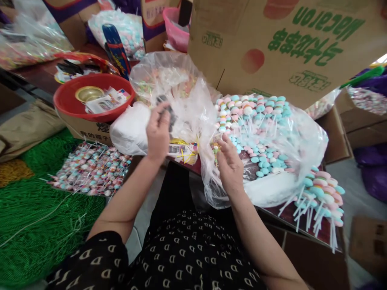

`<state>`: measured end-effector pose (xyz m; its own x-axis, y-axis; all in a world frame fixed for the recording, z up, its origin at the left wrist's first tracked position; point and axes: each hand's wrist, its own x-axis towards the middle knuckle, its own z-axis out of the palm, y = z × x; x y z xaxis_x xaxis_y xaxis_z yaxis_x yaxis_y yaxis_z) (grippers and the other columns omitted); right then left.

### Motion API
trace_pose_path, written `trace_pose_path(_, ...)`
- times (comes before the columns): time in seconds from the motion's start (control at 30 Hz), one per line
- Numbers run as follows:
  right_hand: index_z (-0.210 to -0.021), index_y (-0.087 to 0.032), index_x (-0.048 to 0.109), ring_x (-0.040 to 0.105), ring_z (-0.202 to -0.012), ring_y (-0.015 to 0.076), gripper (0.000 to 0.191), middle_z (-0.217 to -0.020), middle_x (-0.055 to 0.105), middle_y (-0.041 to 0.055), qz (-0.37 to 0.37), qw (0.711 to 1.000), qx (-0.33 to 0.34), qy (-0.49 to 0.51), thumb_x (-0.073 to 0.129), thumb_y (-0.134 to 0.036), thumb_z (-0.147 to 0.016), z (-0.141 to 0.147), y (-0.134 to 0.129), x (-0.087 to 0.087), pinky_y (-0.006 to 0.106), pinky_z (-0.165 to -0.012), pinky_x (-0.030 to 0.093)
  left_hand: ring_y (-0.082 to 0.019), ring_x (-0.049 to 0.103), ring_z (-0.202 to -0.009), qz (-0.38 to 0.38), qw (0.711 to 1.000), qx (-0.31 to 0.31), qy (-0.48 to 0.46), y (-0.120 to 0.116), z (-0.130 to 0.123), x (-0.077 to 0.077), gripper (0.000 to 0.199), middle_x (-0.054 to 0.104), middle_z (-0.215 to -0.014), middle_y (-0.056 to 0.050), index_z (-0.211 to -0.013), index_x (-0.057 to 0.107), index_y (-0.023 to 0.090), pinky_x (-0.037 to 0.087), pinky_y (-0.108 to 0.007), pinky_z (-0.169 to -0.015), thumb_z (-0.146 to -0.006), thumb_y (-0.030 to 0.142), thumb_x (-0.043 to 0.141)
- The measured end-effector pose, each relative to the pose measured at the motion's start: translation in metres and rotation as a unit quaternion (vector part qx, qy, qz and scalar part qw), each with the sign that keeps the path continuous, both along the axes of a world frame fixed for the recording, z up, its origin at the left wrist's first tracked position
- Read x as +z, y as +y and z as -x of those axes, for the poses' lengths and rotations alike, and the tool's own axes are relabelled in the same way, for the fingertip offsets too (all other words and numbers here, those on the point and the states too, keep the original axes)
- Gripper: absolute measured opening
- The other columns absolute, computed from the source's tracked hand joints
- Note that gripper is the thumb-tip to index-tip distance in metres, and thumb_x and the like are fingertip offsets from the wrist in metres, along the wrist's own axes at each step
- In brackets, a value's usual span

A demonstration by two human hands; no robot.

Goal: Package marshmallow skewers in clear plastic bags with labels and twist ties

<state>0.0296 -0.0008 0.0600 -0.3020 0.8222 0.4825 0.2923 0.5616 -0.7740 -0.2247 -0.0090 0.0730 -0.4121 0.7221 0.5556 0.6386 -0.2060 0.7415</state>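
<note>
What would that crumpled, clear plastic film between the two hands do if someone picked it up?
The crumpled, clear plastic film would probably flop rather than hold its shape, since it is creased and droops past the dark-red table's edge. It looks thin and see-through, so likely light. Its shiny highlights suggest it may feel slippery.

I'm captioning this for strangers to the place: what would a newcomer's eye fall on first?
Probably the pink and blue lollipops, heaped at the right, partly under clear plastic. Next come the bright red basin at upper left and the mass of green strands at lower left. In the middle, the left hand holds a small dark thing, too blurred to name.
</note>
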Motion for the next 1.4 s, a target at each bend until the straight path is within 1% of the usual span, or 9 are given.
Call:
trace_pose_path(0.1,-0.128,-0.027,0.073,0.066,-0.139,0.0253,0.034,-0.143,0.073,0.0114,0.015,1.0,0.026,-0.009,0.047,-0.026,-0.106,0.003,-0.005,-0.006,0.053,-0.122,0.051,-0.023,0.05,-0.138,-0.022,0.993,0.113,0.027,0.031,0.067,0.001,0.048,0.065,-0.145,-0.002,-0.138,0.059,0.024,0.038,-0.053,-0.125,-0.112,0.056,0.035)
trace_pose_path(0.2,-0.122,-0.027,0.077,0.071,-0.131,0.0237,0.036,-0.132,0.078,0.0092,-0.01,0.99,0.1,-0.1,0.045,-0.023,-0.106,0.012,-0.013,-0.016,0.05,-0.12,0.052,-0.033,0.027,-0.155,0.089,0.988,0.08,0.1,0.038,0.089,0.003,0.053,0.06,-0.152,0.001,-0.139,0.058,0.026,0.014,-0.072,-0.13,-0.105,0.065,0.046)
trace_pose_path(0.3,-0.118,-0.026,0.078,0.065,-0.139,0.0287,0.034,-0.135,0.078,0.0083,-0.041,0.962,0.14,-0.232,0.049,-0.019,-0.103,0.019,-0.015,-0.031,0.061,-0.128,0.038,-0.034,0.005,-0.165,0.077,0.986,0.045,0.139,0.015,0.059,0.002,0.045,0.06,-0.154,0.003,-0.135,0.063,0.032,0.0,-0.071,-0.131,-0.103,0.06,0.051)
trace_pose_path(0.47,-0.126,-0.024,0.076,0.059,-0.143,0.0335,0.041,-0.142,0.074,0.011,-0.04,0.944,0.09,-0.315,0.047,-0.012,-0.099,0.016,0.0,-0.052,0.067,-0.128,0.033,-0.031,0.031,-0.159,0.138,0.947,-0.169,0.236,-0.006,-0.008,-0.026,0.04,0.064,-0.153,0.003,-0.122,0.071,0.033,-0.002,-0.066,-0.133,-0.1,0.06,0.053)
trace_pose_path(0.63,-0.129,-0.02,0.074,0.057,-0.145,0.0357,0.042,-0.145,0.072,0.0132,-0.024,0.94,0.066,-0.333,0.047,-0.012,-0.099,0.013,0.008,-0.058,0.07,-0.128,0.029,-0.041,0.029,-0.161,0.199,0.942,-0.138,0.232,0.047,-0.003,-0.059,0.054,0.055,-0.162,-0.013,-0.13,0.071,0.024,-0.002,-0.072,-0.129,-0.096,0.063,0.056)
trace_pose_path(0.83,-0.13,-0.019,0.074,0.054,-0.149,0.0375,0.042,-0.148,0.07,0.0142,-0.002,0.942,0.054,-0.332,0.047,-0.011,-0.098,0.012,0.008,-0.062,0.076,-0.129,0.022,-0.042,0.031,-0.16,0.224,0.951,-0.069,0.199,0.112,0.007,-0.071,0.059,0.066,-0.146,-0.021,-0.135,0.069,0.017,-0.007,-0.073,-0.127,-0.098,0.06,0.052)
trace_pose_path(0.97,-0.126,-0.02,0.076,0.055,-0.147,0.038,0.039,-0.146,0.071,0.0132,-0.006,0.94,0.056,-0.335,0.05,-0.013,-0.099,0.008,0.001,-0.051,0.075,-0.13,0.022,-0.043,0.032,-0.159,0.242,0.948,-0.066,0.197,0.12,0.006,-0.07,0.063,0.062,-0.151,-0.021,-0.144,0.063,0.019,-0.009,-0.075,-0.126,-0.098,0.061,0.053)
trace_pose_path(1.17,-0.13,-0.022,0.075,0.052,-0.15,0.0303,0.039,-0.149,0.07,0.008,-0.087,0.944,0.086,-0.305,0.047,-0.016,-0.104,0.025,-0.012,-0.029,0.063,-0.136,0.017,-0.039,0.027,-0.162,0.289,0.898,-0.082,0.322,0.089,0.008,-0.048,0.057,0.051,-0.163,-0.018,-0.142,0.06,0.014,-0.002,-0.069,-0.13,-0.106,0.057,0.046)
trace_pose_path(1.4,-0.15,-0.011,0.061,0.048,-0.154,0.0324,0.054,-0.16,0.059,0.017,-0.041,0.93,0.088,-0.355,0.044,-0.007,-0.099,0.047,0.011,-0.053,0.059,-0.133,0.026,-0.037,0.029,-0.161,0.26,0.88,-0.102,0.385,0.062,-0.01,-0.032,0.053,0.05,-0.164,-0.015,-0.15,0.057,0.02,0.003,-0.065,-0.132,-0.109,0.049,0.039)
